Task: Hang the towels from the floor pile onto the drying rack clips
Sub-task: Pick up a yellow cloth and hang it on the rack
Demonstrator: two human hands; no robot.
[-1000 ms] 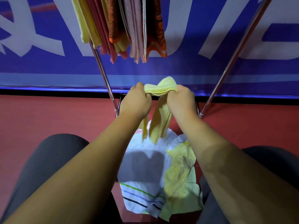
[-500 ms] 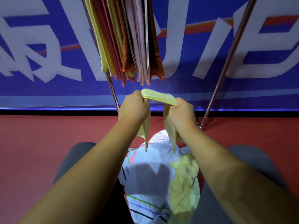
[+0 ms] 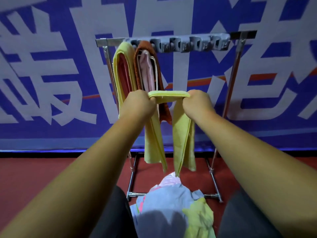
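**Q:** Head view: what do the hands hold?
**A:** The left hand (image 3: 139,104) and the right hand (image 3: 199,103) each curl their fingers round a pale yellow terry towel (image 3: 169,96). Its middle is stretched taut between them, and both ends hang down.

**Q:** Where does it lie?
**A:** It is in front of the chrome tube drying rack (image 3: 109,41), below the grey plastic clips (image 3: 193,45). Hung towels (image 3: 145,71) fill the rack's left end.

**Q:** And the remainder?
**A:** The floor pile of mixed towels (image 3: 168,203) lies near, on the red floor (image 3: 51,169) at the rack's base. A blue banner (image 3: 51,66) stands far behind.
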